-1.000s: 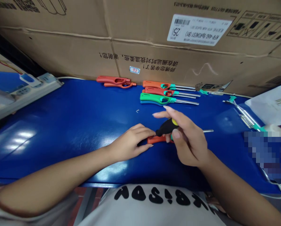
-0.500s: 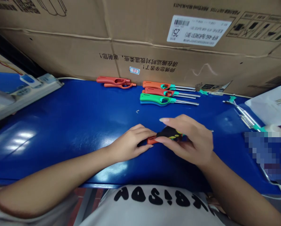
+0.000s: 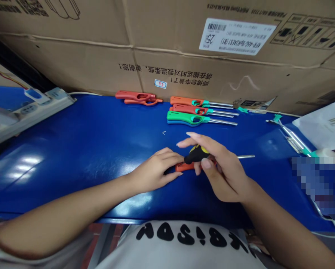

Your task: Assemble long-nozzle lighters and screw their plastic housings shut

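A red long-nosed lighter lies on the blue table in front of me, its metal tube sticking out to the right. My left hand rests on the table with fingers curled against the lighter's left end, holding it down. My right hand pinches the black and yellow handle of a screwdriver held tip-down over the lighter's body. The screwdriver's tip is hidden by my fingers.
At the back of the table lie a red lighter shell and three finished lighters, orange, red and green. Large cardboard boxes wall the far side. A power strip sits left; metal tubes and a white bag right.
My right hand turned the screwdriver handle: it dipped flat over the lighter half a second ago and has risen again with fingers re-gripped. My left hand has not moved.
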`<action>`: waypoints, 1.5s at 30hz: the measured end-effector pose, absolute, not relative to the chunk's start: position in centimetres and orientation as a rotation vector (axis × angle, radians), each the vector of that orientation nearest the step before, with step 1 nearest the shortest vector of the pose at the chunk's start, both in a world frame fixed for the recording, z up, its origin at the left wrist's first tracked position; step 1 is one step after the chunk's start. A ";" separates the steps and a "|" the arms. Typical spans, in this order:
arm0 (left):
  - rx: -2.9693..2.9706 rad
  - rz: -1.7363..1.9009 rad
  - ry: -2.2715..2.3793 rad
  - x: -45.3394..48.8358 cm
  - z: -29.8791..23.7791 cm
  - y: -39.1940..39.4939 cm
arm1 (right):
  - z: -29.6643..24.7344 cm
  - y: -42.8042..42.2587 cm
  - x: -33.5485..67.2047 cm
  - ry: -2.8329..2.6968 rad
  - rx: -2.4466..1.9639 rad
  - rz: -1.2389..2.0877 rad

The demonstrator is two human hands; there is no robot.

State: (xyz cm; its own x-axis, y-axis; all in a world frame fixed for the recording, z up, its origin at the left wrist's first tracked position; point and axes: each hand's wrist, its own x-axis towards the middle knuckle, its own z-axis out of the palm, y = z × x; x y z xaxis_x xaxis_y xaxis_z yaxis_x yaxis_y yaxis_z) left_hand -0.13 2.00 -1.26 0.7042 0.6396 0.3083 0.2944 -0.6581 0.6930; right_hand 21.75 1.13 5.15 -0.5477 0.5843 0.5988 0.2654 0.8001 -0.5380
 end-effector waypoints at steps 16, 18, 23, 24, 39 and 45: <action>2.271 0.724 0.704 -0.2 -1.3 2.0 | 5.2 1.0 21.9 -2.031 -0.683 0.251; 2.267 0.715 0.711 -0.2 -1.3 2.0 | 5.2 1.0 22.0 -2.071 -0.696 0.293; 2.279 0.700 0.716 -0.2 -1.2 2.0 | 5.4 0.9 21.8 -1.978 -0.664 0.787; 2.275 0.704 0.711 -0.2 -1.2 2.0 | 5.5 0.9 21.8 -1.986 -0.664 0.681; 2.276 0.723 0.714 -0.2 -1.3 2.0 | 4.9 1.0 21.7 -2.134 -0.677 0.219; 2.261 0.731 0.733 -0.1 -1.4 2.0 | 5.1 1.0 21.5 -2.099 -0.626 0.619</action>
State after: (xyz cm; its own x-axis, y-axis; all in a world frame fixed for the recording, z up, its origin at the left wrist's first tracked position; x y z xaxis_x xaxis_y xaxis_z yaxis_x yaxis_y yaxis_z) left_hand -0.14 2.02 -1.36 0.6892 0.6595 0.2999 0.3013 -0.6374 0.7092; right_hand 21.51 1.01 5.07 -0.5232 0.6249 0.5795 0.2107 0.7537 -0.6225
